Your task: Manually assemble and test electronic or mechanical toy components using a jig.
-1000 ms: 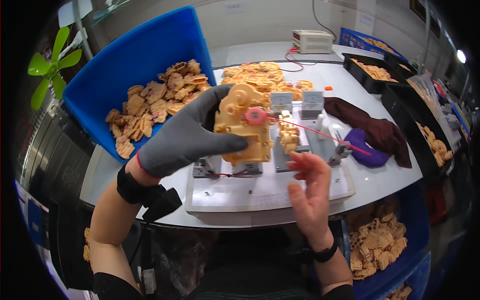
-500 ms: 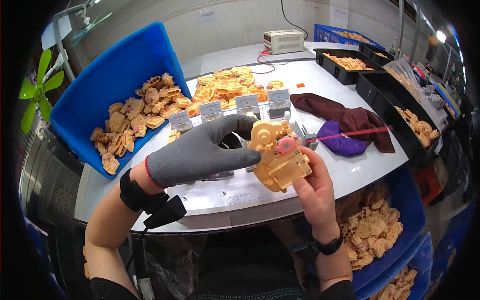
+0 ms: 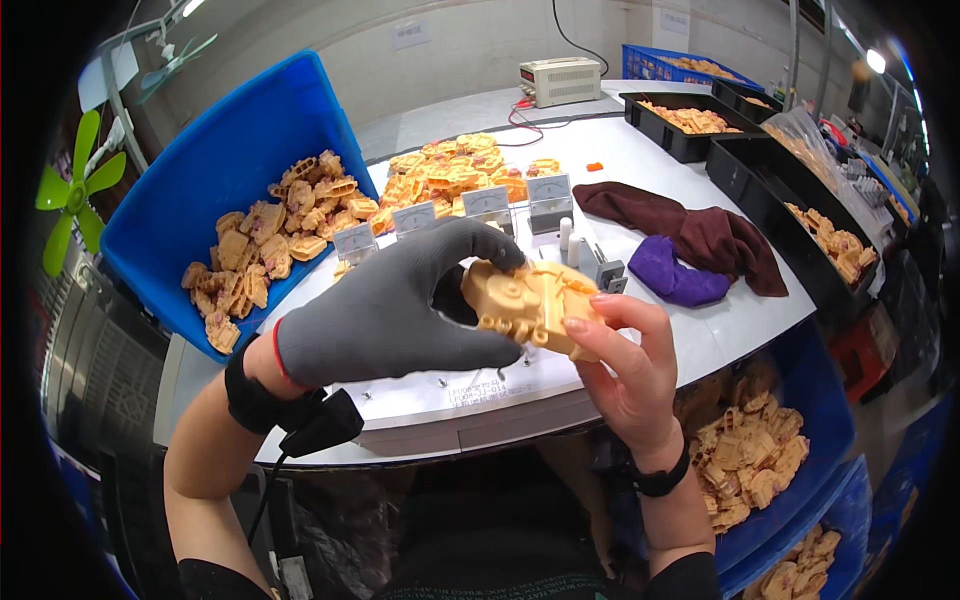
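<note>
A tan moulded plastic housing [image 3: 528, 302] is held between my hands above the white work table. My left hand [image 3: 395, 310], in a grey knitted glove with a red cuff, curls around its left side, fingers above and thumb below. At its right end my bare right hand [image 3: 635, 380] grips it with fingertips and thumb. The housing lies tilted, its ribbed edge toward me; the pink part seen before is hidden. Just behind it stand white posts [image 3: 568, 240] and a small metal block [image 3: 610, 274]. A row of analog panel meters [image 3: 487, 203] stands beyond my left hand.
A blue bin [image 3: 230, 130] of similar housings leans at left, with a heap of them [image 3: 440, 175] behind the meters. A brown cloth [image 3: 690, 225] and purple cloth [image 3: 680, 275] lie right. Black trays [image 3: 690, 145] line the right; a blue bin [image 3: 825, 400] sits below.
The housing has been turned over from showing its pink part to showing its plain, ribbed side. My right hand has shifted its fingers onto the top, and my left has re-gripped.
</note>
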The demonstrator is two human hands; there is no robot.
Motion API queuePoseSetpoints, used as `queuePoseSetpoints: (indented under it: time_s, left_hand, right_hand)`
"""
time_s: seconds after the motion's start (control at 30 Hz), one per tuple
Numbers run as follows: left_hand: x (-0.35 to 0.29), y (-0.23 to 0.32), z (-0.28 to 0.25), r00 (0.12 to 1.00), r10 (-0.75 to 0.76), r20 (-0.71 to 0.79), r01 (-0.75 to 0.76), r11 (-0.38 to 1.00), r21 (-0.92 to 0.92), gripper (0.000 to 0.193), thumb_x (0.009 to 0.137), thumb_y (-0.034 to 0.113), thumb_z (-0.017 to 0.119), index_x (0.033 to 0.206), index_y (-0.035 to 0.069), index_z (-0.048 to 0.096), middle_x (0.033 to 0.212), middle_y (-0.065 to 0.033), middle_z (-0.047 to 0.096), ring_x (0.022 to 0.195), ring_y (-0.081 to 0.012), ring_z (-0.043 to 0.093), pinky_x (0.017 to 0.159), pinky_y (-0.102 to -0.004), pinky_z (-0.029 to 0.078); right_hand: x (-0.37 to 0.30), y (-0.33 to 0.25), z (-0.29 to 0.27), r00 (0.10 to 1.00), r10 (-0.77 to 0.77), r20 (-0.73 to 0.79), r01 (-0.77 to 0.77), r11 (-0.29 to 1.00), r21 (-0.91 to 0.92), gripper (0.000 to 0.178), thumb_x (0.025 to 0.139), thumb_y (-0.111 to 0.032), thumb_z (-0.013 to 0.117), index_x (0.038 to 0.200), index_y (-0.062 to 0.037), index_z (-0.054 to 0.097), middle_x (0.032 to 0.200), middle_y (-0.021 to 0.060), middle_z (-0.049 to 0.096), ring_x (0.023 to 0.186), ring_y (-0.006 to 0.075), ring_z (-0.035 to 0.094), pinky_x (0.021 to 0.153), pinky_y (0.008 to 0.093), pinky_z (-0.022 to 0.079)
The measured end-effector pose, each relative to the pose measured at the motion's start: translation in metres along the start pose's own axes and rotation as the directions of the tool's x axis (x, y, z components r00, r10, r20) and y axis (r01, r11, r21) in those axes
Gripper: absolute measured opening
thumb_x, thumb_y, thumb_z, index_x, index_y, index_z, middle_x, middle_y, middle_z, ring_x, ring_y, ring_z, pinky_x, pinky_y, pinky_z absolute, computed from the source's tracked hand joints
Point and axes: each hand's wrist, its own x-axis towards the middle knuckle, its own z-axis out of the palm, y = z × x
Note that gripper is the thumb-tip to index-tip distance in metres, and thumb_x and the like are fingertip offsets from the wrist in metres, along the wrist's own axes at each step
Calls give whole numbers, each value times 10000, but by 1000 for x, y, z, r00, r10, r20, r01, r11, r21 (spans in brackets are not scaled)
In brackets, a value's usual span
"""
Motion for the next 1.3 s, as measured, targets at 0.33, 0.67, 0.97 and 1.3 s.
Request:
queuePoseSetpoints:
  time_s: [0.33,0.67,0.97,1.3]
  left_hand:
    - [17,-16,0,681,730,48,-587,506,632,611,658,20,876,1163,130,549,1263,-98,496,1199,-271,537,993,-357,494]
    - [17,-20,5,617,787,19,-573,433,696,799,740,127,835,1436,129,443,1303,-145,526,1149,-325,587,960,-402,529]
    - [22,-11,3,747,646,157,-460,332,823,506,695,156,850,1141,120,614,1153,-118,580,1034,-327,606,858,-402,527]
    - [47,-12,1,850,514,-114,-334,694,638,400,832,230,790,1088,10,573,946,-126,629,833,-204,649,757,-324,531]
  right_hand:
    - [5,12,6,982,-120,-143,106,989,-105,520,734,92,768,1190,-94,602,1188,92,611,985,261,617,804,341,544]
    - [0,21,5,976,-154,-153,137,983,-118,497,747,91,759,1172,-69,556,1181,110,628,977,270,622,801,353,546]
    - [2,25,4,982,-116,-149,107,992,-66,511,752,119,736,1190,-59,544,1164,122,642,972,281,643,800,361,537]
    - [1,36,-5,952,220,-213,-235,971,-44,313,911,-83,682,1183,-18,544,1163,139,578,1017,262,583,896,357,486]
